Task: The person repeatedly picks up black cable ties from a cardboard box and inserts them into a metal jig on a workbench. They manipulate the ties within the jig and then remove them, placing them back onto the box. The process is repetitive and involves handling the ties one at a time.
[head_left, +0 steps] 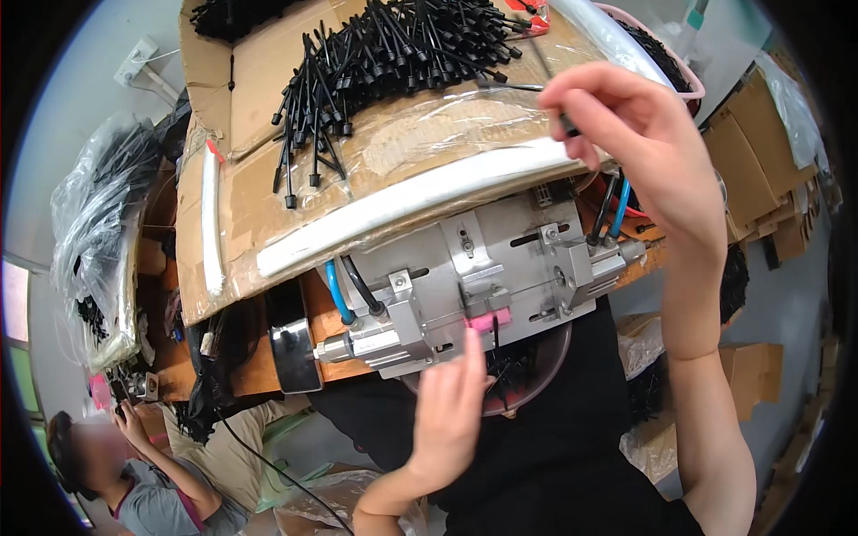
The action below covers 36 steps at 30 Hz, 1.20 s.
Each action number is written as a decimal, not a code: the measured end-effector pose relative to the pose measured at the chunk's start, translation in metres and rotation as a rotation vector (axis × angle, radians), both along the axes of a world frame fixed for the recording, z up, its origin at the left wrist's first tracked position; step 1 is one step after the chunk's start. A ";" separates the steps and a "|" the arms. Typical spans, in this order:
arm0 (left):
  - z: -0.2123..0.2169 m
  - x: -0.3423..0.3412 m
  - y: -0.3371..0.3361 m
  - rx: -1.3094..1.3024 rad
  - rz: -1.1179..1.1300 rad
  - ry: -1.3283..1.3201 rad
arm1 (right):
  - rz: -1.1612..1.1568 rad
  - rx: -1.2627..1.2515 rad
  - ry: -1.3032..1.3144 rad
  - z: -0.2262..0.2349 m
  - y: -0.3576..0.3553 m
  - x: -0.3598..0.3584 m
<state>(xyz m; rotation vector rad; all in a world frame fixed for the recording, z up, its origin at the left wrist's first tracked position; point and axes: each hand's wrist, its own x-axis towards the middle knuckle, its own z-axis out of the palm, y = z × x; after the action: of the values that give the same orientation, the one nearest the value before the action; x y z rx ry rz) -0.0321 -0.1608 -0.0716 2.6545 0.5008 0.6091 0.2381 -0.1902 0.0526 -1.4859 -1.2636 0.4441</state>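
My right hand [639, 134] is raised over the right side of the cardboard sheet, its fingers pinched on a thin black rod; a black end cap [569, 125] shows below the fingertips. A large pile of similar black capped rods [402, 54] lies on the cardboard [438, 134] to its left. Lower down, my left hand [450, 406] has its fingers stretched forward. Its index fingertip reaches a pink block [489, 321] at the front of a metal fixture [527, 259]. A dark rod stands upright against the block.
Pneumatic cylinders [375, 347] with blue and black hoses flank the fixture. Beneath its front edge sits a clear round bowl [545, 380] with black pieces. A co-worker [152, 473] sits at the lower left, near plastic bags of black parts [103, 214]. Cardboard boxes [760, 143] stand at right.
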 end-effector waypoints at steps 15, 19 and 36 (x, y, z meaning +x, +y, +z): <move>-0.008 0.028 -0.011 -0.053 -0.001 0.139 | -0.305 0.180 -0.251 -0.081 -0.085 -0.068; 0.056 0.031 0.048 0.100 0.051 0.031 | -0.155 0.109 -0.398 -0.129 -0.095 -0.103; 0.050 0.022 0.047 0.121 0.191 -0.098 | -0.152 -0.078 -0.669 -0.088 -0.066 -0.082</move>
<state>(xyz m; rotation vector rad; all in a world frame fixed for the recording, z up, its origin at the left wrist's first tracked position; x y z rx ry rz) -0.0104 -0.1142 -0.0217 2.6921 0.7149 0.8469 0.1562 -0.2557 -0.0349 -1.8618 -1.6362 -0.1287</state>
